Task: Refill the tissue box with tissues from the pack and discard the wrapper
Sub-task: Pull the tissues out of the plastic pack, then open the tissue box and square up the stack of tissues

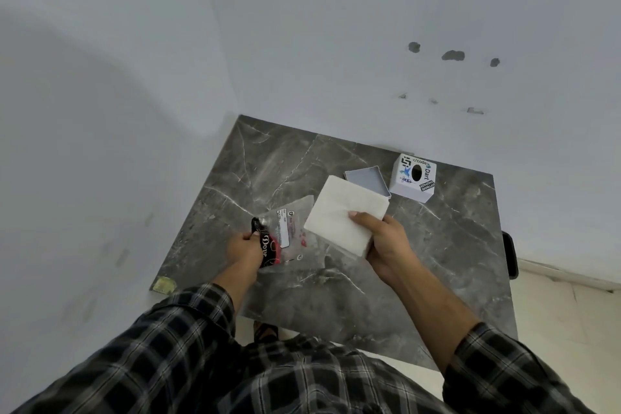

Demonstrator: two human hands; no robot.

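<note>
A thick white stack of tissues (pixel 342 208) is held above the table by my right hand (pixel 386 242), thumb on top and fingers under its near corner. My left hand (pixel 243 247) grips the clear plastic wrapper (pixel 285 233) with black and red print; the wrapper looks empty and hangs flat over the table. Beyond the stack stands the white tissue box body (pixel 414 176), covered in stickers with an oval hole on top. Its shallow grey-white tray part (pixel 368 178) lies open-side up just left of it, partly hidden by the tissues.
The dark grey marble table (pixel 302 161) fits into a corner of white walls at the back and left. A yellowish sticker (pixel 164 285) marks its near left corner. A dark object (pixel 510 255) pokes out past the right edge, above pale floor.
</note>
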